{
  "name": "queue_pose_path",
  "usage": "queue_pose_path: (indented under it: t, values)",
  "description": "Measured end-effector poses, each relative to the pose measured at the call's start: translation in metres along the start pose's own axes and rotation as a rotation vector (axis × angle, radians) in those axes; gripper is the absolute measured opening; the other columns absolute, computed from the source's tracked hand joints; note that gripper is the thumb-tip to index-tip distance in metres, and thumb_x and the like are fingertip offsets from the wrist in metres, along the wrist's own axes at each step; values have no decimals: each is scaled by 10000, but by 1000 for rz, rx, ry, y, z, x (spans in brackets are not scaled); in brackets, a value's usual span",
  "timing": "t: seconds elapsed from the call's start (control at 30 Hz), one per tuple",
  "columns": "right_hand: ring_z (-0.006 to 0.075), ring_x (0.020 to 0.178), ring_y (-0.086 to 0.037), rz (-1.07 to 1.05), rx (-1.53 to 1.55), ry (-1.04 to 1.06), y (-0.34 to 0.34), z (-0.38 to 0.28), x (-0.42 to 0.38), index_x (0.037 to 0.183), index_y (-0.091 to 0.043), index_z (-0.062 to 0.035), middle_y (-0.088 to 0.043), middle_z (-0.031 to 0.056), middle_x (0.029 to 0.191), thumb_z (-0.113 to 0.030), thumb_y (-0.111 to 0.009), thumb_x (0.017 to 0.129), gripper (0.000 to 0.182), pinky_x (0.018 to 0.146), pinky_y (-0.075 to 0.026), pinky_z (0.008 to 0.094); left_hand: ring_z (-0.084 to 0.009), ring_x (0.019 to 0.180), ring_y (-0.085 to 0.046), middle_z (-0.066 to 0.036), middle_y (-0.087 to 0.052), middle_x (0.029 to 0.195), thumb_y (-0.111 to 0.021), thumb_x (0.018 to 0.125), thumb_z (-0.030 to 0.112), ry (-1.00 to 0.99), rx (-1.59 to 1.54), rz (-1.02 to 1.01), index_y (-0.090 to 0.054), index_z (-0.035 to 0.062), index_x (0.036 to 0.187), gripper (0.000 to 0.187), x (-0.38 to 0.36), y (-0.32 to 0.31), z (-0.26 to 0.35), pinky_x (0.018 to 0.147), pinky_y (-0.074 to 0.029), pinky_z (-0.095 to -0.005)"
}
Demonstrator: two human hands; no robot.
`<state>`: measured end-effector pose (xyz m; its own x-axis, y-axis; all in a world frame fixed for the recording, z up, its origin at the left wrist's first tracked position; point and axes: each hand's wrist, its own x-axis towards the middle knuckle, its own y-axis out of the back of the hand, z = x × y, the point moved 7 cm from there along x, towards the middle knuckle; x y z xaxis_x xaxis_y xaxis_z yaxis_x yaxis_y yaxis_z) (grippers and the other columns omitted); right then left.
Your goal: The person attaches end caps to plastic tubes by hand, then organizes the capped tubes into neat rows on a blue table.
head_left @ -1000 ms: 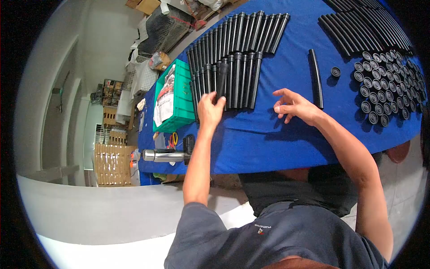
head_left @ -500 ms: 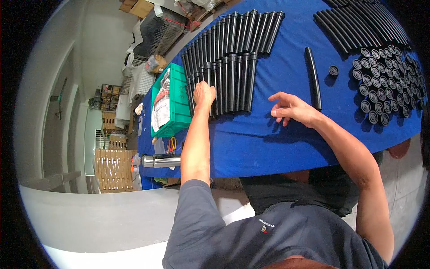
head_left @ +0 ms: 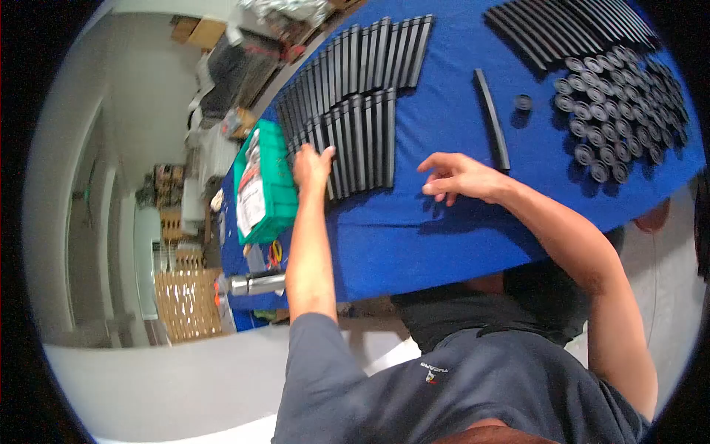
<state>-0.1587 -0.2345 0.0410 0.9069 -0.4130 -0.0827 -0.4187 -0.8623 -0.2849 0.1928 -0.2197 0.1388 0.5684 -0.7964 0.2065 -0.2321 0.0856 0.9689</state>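
Blue cloth tabletop (head_left: 384, 255) spread beneath our hands. Our left hand (head_left: 310, 170), thumb apart from fingers, met the near row of black plastic-looking tubes (head_left: 364, 148), pinch unclear; likely row-straightening, needing light contact. Our right hand (head_left: 462, 177) hovered, loosely spread.

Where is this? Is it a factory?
Maybe a small workshop: rows of matching black tubes and many round black caps cover a blue table, beside a green crate.

Left hand (head_left: 311, 172) reaching, apparently spread, right hand (head_left: 458, 177) half-curled
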Motion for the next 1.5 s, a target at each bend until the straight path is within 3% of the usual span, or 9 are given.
queue_pose_path:
  t: [0.1,0.37,0.6,0.77,0.93,1.03,1.13,1.33,1.5]
  values:
    - [150,834,-651,-51,-1,10,-2,3,0,1282,-594,39,-662,89,993,-266,-742,929,490,666,-567,305,-391,1014,-667,-223,-697,1069,-734,856,495,-142,-105,238,-676,3,1128,564,-8,19,28,884,-519,-483]
    - [164,749,-669,-155,-75,24,-12,12,0,1065,-677,38,-682,90,899,-240,-758,892,338,591,-587,314,-266,803,-728,-144,-737,856,-766,867,361,-510,-507,-13,-687,23,1139,441,-60,47,212,746,-556,-398]
    - [174,668,-658,-162,-136,112,-17,10,-1,921,-700,10,-668,82,792,-212,-755,838,244,565,-566,325,-424,1053,-691,-278,-719,1022,-801,735,591,-567,-336,-459,-302,-33,1501,1107,-114,18,337,951,-519,-475]
    - [195,667,-659,-136,-87,98,-16,14,1,946,-697,-11,-666,93,805,-216,-783,806,263,565,-568,340,-348,757,-743,-225,-729,872,-754,749,240,-447,-472,-605,-110,-42,1575,1085,-133,13,364,703,-596,-387]
    - [217,695,-683,-159,-137,113,-20,17,5,964,-691,15,-681,117,833,-229,-773,826,292,578,-584,343,-406,1018,-716,-309,-714,1043,-671,771,236,-457,-467,-451,-201,122,1622,979,-118,13,348,918,-542,-442]
    - [218,692,-685,-185,-221,120,-21,15,5,979,-684,31,-680,120,830,-235,-764,834,313,561,-583,348,-187,668,-649,-117,-696,880,-649,823,111,-452,-856,-374,-453,89,1532,737,-100,18,321,618,-532,-324]
    - [196,681,-679,-177,-208,103,-20,16,5,978,-674,30,-672,104,821,-251,-764,832,329,542,-579,336,-40,546,-429,31,-505,712,-595,922,18,-361,-1206,-394,-552,8,1423,503,-112,45,286,457,-367,-227]
    - [193,691,-677,-213,-227,130,-20,13,2,1066,-646,11,-673,105,858,-232,-791,803,386,540,-576,330,-95,605,-572,-50,-640,814,-632,993,84,-208,-1245,-114,-556,0,1302,330,-195,86,185,524,-431,-239]
    - [204,645,-662,-241,-138,208,-40,21,3,1221,-634,16,-698,121,840,-229,-831,784,538,538,-568,332,-171,670,-696,-162,-715,973,-610,1036,241,91,-1256,-164,-515,13,1305,365,-247,52,129,535,-528,-250]
